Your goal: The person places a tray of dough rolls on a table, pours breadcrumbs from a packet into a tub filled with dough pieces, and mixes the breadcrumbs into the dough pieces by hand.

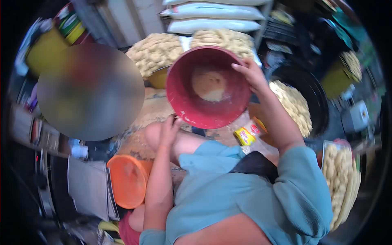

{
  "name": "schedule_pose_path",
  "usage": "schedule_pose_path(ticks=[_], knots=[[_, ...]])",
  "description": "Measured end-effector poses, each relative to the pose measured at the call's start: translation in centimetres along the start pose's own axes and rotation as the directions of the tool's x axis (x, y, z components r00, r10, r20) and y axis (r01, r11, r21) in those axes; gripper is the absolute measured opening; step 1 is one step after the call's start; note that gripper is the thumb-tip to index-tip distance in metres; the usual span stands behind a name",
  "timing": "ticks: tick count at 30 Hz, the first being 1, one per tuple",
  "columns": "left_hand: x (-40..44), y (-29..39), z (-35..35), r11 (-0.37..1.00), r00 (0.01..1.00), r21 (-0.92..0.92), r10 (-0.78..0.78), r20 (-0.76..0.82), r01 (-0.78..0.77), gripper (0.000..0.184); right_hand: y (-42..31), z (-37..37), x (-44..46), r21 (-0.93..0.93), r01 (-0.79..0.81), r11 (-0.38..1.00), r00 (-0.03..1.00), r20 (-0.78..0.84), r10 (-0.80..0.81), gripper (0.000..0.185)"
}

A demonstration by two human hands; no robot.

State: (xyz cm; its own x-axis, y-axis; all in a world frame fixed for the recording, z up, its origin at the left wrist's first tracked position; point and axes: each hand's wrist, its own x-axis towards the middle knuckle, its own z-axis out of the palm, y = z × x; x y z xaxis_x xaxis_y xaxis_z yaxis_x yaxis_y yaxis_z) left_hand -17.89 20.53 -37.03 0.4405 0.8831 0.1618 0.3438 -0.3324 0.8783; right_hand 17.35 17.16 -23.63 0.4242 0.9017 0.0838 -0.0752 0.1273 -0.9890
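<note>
A dark red plastic bucket (179, 96) is tilted with its mouth towards me, and a pale powdery residue (212, 94) covers part of its bottom. My right hand (251, 76) grips the bucket's right rim, thumb over the inside edge. Near the lower left rim is my left hand (168, 130), fingers apart; whether it touches the bucket is hard to see. Below the bucket lies a yellow and red packet (245, 136) on clear plastic.
Pale lumpy pieces fill containers behind the bucket (157, 51), a black tub (320, 102) and a tray (339, 179) at right. An orange bucket (128, 181) stands lower left. White sacks (214, 12) are stacked at the back. A blurred patch hides the left.
</note>
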Motion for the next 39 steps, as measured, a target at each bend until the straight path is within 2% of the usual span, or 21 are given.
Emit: schedule_pose_path(ticks=[1, 5, 8, 10, 11, 12, 13, 14, 16, 18, 19, 21, 23, 24, 26, 29, 31, 32, 35, 37, 39], knots=[[-0.2, 1.0, 0.2, 0.998, 0.998, -0.018, -0.064, 0.0, 0.064, 0.049, -0.6, -0.1, -0.4, -0.017, -0.003, 1.0, 1.0, 0.008, 0.003, 0.036], [0.1, 0.6, 0.8, 0.963, 0.99, -0.266, 0.005, -0.144, -0.044, 0.047, -1.2, 0.6, -0.2, 0.031, 0.06, 0.998, 0.984, 0.164, -0.064, 0.037], [0.1, 1.1, 1.2, 0.937, 0.985, -0.346, -0.104, -0.135, 0.051, 0.042, -2.4, 1.6, -0.2, -0.196, 0.189, 0.962, 0.96, 0.245, -0.138, 0.043], [0.0, 1.2, 0.6, 0.826, 0.956, -0.499, -0.292, 0.021, 0.263, 0.04, -3.1, 2.5, -0.3, -0.275, 0.231, 0.933, 0.954, 0.25, -0.163, 0.043], [-0.1, 1.5, 1.0, 0.768, 0.968, -0.621, -0.244, -0.055, 0.158, 0.044, -3.5, 2.9, -0.5, -0.27, 0.18, 0.946, 0.963, 0.243, -0.114, 0.041], [0.2, 1.7, 1.4, 0.701, 0.969, -0.713, -0.194, -0.155, 0.027, 0.047, -3.7, 3.0, -0.2, -0.224, 0.26, 0.939, 0.934, 0.306, -0.185, 0.037], [0.2, 1.2, 0.9, 0.691, 0.983, -0.723, -0.139, -0.116, 0.012, 0.059, -2.6, 2.6, 0.8, -0.122, 0.235, 0.964, 0.927, 0.327, -0.184, 0.036], [-0.4, 3.2, -0.2, 0.76, 0.977, -0.649, -0.107, -0.187, -0.041, 0.062, -2.7, 2.6, 1.1, -0.135, 0.253, 0.958, 0.927, 0.319, -0.199, 0.036], [-2.1, 7.4, -1.6, 0.654, 0.954, -0.747, -0.133, -0.269, -0.119, 0.062, -3.6, 3.1, 1.1, -0.043, 0.331, 0.943, 0.866, 0.411, -0.285, 0.034], [-4.7, 11.9, -4.8, 0.777, 0.931, -0.629, -0.218, -0.294, -0.017, 0.066, -1.6, 1.3, 4.1, 0.074, 0.225, 0.971, 0.859, 0.456, -0.234, 0.029], [-5.5, 11.6, -5.2, 0.767, 0.916, -0.635, -0.187, -0.356, -0.09, 0.065, -1.9, 1.7, 3.8, 0.098, 0.287, 0.953, 0.83, 0.471, -0.298, 0.032], [-5.7, 11.0, -5.7, 0.741, 0.878, -0.629, -0.116, -0.465, -0.236, 0.063, -2.6, 3.4, 3.2, 0.17, 0.24, 0.956, 0.793, 0.533, -0.294, 0.036], [-7.5, 11.6, -7.6, 0.733, 0.796, -0.561, -0.045, -0.604, -0.384, 0.06, -4.5, 7.1, -0.4, 0.298, 0.122, 0.947, 0.791, 0.548, -0.274, 0.04], [-8.4, 12.2, -8.6, 0.708, 0.744, -0.528, -0.005, -0.669, -0.47, 0.06, -4.9, 8.4, -1.2, 0.321, 0.09, 0.943, 0.776, 0.57, -0.268, 0.051], [-10.3, 14.5, -10.9, 0.663, 0.644, -0.453, 0.057, -0.763, -0.596, 0.061, -5.4, 11.2, -1.7, 0.294, 0.131, 0.947, 0.765, 0.578, -0.285, 0.059], [-14.6, 18.5, -13.5, 0.612, 0.571, -0.425, 0.053, -0.819, -0.667, 0.06, -5.6, 15.5, -2.6, 0.268, 0.139, 0.953, 0.67, 0.684, -0.29, 0.072], [-17.6, 20.6, -14.8, 0.65, 0.488, -0.353, 0.031, -0.872, -0.673, 0.057, -4.8, 17.9, -2.9, 0.296, 0.12, 0.948, 0.588, 0.748, -0.308, 0.074], [-19.0, 21.6, -15.0, 0.704, 0.386, -0.25, 0.038, -0.922, -0.665, 0.055, -4.2, 18.9, -3.0, 0.317, 0.061, 0.947, 0.49, 0.817, -0.305, 0.074], [-24.0, 22.1, -16.4, 0.663, 0.229, -0.185, -0.022, -0.973, -0.725, 0.05, -3.0, 22.9, -4.4, 0.255, 0.182, 0.95, 0.351, 0.885, -0.305, 0.077], [-27.0, 23.3, -17.0, 0.623, 0.064, -0.05, 0.0, -0.998, -0.781, 0.043, -3.2, 24.3, -6.0, 0.205, 0.25, 0.946, 0.205, 0.944, -0.259, 0.072], [-31.2, 21.9, -17.3, 0.621, -0.173, 0.084, -0.084, -0.981, -0.779, 0.04, -2.3, 25.5, -7.2, 0.204, 0.214, 0.955, 0.159, 0.958, -0.24, 0.065]])
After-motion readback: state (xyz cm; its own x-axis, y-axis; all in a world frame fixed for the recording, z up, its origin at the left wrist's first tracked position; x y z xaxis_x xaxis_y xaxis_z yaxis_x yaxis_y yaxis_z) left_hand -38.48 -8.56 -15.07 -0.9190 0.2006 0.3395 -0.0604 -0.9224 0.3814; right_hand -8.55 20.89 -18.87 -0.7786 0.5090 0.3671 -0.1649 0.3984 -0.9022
